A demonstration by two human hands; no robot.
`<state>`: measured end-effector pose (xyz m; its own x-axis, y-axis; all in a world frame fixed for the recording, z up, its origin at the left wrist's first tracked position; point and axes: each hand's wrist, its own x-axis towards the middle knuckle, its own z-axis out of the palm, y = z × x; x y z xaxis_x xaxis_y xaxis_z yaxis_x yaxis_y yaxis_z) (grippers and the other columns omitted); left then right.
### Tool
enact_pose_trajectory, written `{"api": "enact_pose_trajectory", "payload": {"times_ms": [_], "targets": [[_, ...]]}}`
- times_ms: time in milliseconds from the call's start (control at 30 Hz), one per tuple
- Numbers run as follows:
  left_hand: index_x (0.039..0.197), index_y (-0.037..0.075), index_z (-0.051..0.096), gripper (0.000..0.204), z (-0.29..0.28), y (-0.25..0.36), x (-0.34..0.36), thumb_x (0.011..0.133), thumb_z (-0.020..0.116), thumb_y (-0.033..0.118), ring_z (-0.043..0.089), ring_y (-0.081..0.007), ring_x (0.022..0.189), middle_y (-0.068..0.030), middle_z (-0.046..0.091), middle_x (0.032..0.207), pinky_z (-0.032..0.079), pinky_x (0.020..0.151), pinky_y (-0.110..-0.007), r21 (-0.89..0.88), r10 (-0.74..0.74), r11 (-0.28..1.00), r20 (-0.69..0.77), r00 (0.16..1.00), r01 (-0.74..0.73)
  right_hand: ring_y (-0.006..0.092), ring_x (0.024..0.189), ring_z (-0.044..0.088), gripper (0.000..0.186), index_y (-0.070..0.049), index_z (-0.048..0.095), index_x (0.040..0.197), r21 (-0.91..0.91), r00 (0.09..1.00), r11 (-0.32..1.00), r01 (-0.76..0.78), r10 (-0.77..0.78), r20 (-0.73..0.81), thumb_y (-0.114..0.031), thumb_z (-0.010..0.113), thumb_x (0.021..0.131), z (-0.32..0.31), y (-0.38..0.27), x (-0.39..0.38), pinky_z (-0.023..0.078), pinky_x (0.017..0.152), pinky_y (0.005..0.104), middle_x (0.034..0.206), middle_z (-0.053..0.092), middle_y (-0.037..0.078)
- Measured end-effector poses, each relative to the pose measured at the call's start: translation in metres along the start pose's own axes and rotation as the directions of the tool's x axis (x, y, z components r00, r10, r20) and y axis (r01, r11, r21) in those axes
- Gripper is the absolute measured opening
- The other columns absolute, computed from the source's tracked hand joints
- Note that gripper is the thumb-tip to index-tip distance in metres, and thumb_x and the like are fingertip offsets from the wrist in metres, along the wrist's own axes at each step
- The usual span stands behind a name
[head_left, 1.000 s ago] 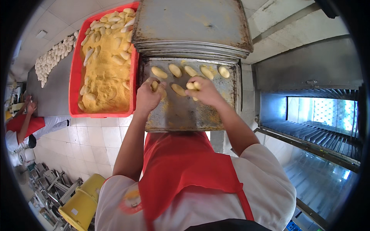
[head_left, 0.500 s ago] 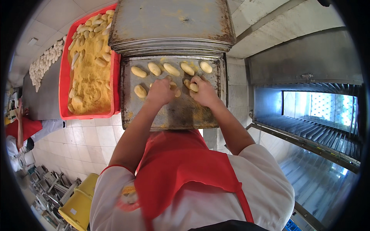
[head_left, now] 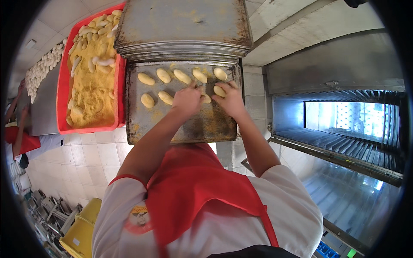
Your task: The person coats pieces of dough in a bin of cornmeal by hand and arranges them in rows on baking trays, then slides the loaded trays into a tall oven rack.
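Observation:
Pale oval dough pieces lie in two rows on a worn metal baking tray (head_left: 172,131) before me. The far row holds several, among them a dough piece (head_left: 182,76) in the middle. At the right of the near row, my right hand (head_left: 232,102) curls its thumb and fingers around a dough piece (head_left: 219,90). Just left of it, my left hand (head_left: 187,101) has bent fingers against another dough piece (head_left: 205,98), partly hiding it. Further left in this row rest two released dough pieces, one (head_left: 147,100) at the end and one (head_left: 165,97) beside my left hand.
A red tub (head_left: 122,92) of yellow crumbs and dough pieces stands left of the tray. Stacked metal trays (head_left: 185,26) rise behind it. White dough pieces (head_left: 43,71) cover part of a far-left table. An open metal oven-like cabinet (head_left: 331,86) stands right; another person's arm (head_left: 20,133) shows left.
Both hands have moved apart, the right one toward the tray's right edge with a dough piece. A dough piece left of my left hand is now uncovered. The view has shifted slightly.

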<state>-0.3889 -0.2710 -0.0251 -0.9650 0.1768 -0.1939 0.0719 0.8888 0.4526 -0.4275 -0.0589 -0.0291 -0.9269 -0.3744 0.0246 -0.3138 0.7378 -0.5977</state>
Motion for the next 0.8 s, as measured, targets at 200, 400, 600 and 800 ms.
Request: {"api": "enact_pose_trajectory", "payload": {"times_ms": [200,400,600,800], "targets": [[0.128,0.012,0.07,0.041,-0.053,-0.078,-0.068,0.091,0.077,0.029,0.072,-0.0378,0.105,-0.0191,0.065,0.126,0.06,0.089,-0.049,-0.115,-0.136,0.988,-0.298,0.945,0.105,0.0423,0.112,0.067,0.052,-0.007,0.071,0.13,-0.044,0.996,0.995,-0.088,0.086,-0.037,-0.022,0.087,0.082,0.014,0.022,-0.015,0.056,0.097,0.0481,0.126,0.066,0.022],[0.125,0.01,0.074,0.042,-0.059,-0.146,-0.094,0.086,0.078,0.025,0.071,-0.0387,0.1,-0.0198,0.066,0.122,0.06,0.087,-0.05,-0.125,-0.281,0.958,-0.257,0.925,0.257,0.0389,0.096,0.07,0.034,-0.005,0.076,0.119,-0.211,0.952,0.974,0.082,-0.14,-0.274,-0.014,0.082,0.086,0.025,-0.019,-0.01,0.058,0.088,0.0477,0.105,0.071,0.017],[0.131,0.006,0.066,0.048,-0.128,-0.163,-0.142,0.088,0.081,0.016,0.069,-0.0351,0.107,-0.0183,0.067,0.116,0.055,0.097,-0.046,-0.4,-0.144,0.916,-0.407,0.902,-0.035,0.0388,0.099,0.07,0.027,-0.005,0.077,0.114,-0.147,0.993,0.989,-0.01,-0.007,-0.118,-0.011,0.077,0.089,0.047,-0.069,-0.014,0.056,0.092,0.0484,0.109,0.072,0.018],[0.12,0.007,0.069,0.035,-0.194,-0.364,-0.217,0.086,0.078,0.01,0.067,-0.0365,0.108,-0.0171,0.068,0.11,0.055,0.096,-0.045,-0.398,-0.38,0.892,-0.408,0.83,0.212,0.0366,0.096,0.071,0.022,-0.004,0.077,0.111,0.406,0.99,0.907,0.115,-0.137,0.025,-0.009,0.075,0.089,0.141,-0.296,0.041,0.058,0.088,0.0415,0.111,0.071,0.018]]}}
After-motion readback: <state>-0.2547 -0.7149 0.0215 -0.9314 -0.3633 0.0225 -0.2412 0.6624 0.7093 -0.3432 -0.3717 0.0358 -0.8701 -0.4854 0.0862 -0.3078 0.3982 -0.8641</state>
